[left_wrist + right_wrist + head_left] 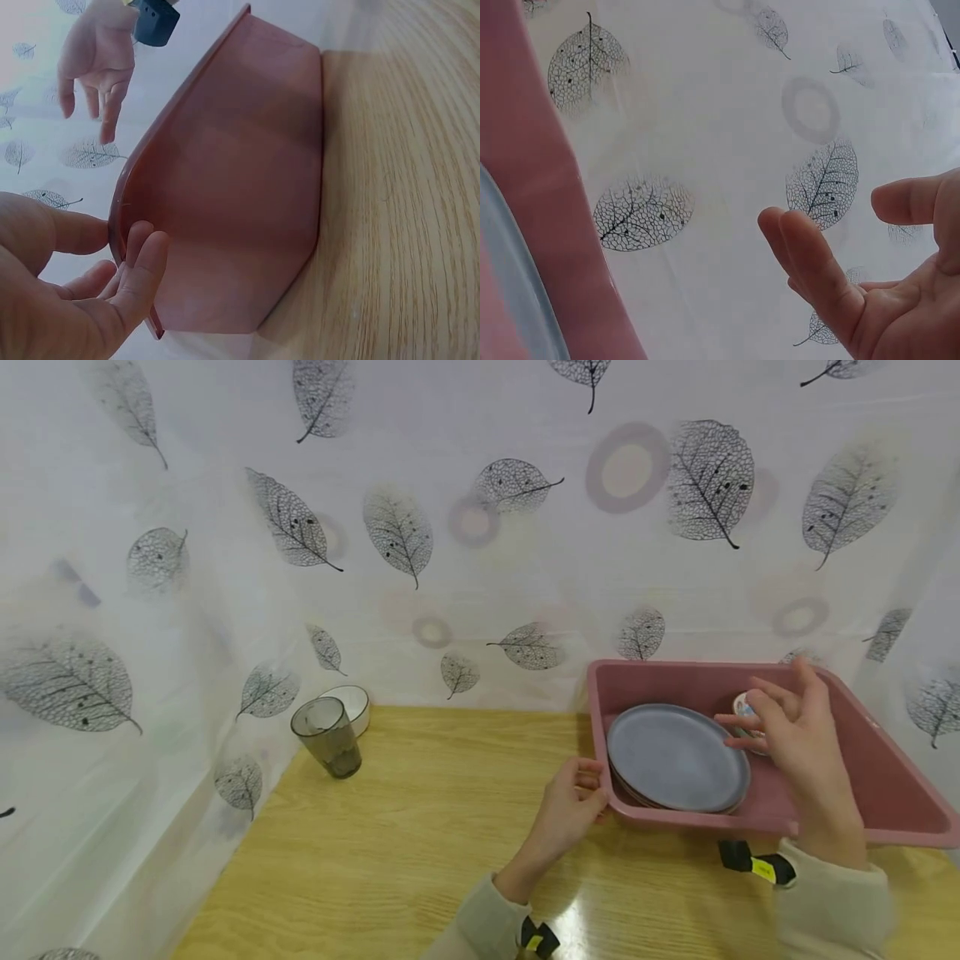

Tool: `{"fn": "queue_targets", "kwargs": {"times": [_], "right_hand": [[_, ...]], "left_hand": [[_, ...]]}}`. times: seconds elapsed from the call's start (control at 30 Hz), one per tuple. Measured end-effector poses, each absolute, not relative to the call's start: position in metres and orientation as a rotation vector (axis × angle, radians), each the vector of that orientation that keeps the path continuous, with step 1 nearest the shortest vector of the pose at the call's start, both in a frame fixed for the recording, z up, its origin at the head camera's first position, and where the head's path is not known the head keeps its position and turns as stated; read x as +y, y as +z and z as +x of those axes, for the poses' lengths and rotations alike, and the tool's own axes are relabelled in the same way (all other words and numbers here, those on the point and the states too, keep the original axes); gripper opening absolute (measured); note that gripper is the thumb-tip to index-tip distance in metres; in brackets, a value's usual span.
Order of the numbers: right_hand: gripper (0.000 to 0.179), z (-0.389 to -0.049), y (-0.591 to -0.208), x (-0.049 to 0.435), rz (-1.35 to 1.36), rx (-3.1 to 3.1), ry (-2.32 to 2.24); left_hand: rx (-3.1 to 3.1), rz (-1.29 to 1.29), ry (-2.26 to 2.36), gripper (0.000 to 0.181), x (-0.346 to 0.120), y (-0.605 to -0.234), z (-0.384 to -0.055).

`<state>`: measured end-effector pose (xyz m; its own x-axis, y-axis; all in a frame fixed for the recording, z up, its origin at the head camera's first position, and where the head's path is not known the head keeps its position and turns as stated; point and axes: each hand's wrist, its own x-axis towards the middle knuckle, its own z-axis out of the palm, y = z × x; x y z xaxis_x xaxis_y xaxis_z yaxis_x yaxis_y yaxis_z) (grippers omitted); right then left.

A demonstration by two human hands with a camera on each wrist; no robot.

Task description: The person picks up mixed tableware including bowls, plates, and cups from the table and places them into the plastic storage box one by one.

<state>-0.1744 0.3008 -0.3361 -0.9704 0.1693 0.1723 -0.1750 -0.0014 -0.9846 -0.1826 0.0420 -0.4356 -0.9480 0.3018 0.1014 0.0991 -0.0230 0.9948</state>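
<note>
A pink plastic basin [795, 822] stands on the wooden table at the right. My left hand [566, 806] pinches its rim at the near left corner, with fingers on both sides of the edge in the left wrist view. Inside the basin, grey plates [678, 758] lie stacked at the left end. Behind them is a small white dish with a coloured pattern [741, 705], partly hidden by my right hand [806, 743]. That hand is raised over the basin, its fingers spread and holding nothing; the right wrist view shows it apart from the rim.
At the table's far left, a grey translucent cup [330, 739] stands in front of a white bowl with a dark rim [356, 706]. A leaf-printed curtain [465, 568] hangs along the back and left sides of the wooden table [420, 802].
</note>
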Motion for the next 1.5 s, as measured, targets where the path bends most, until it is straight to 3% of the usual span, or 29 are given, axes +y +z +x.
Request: {"fn": "queue_targets", "kwargs": {"times": [0.7, 1.5], "right_hand": [[0.077, -0.150, -0.357, 0.251, 0.338, -1.966, 2.119], [0.072, -0.153, -0.360, 0.248, 0.364, -2.048, 2.095]], "left_hand": [[2.128, 0.399, 2.044, 0.029, 0.031, -0.436, -0.189], [2.267, 0.009, 2.380, 0.035, -0.084, -0.388, -0.222]]}}
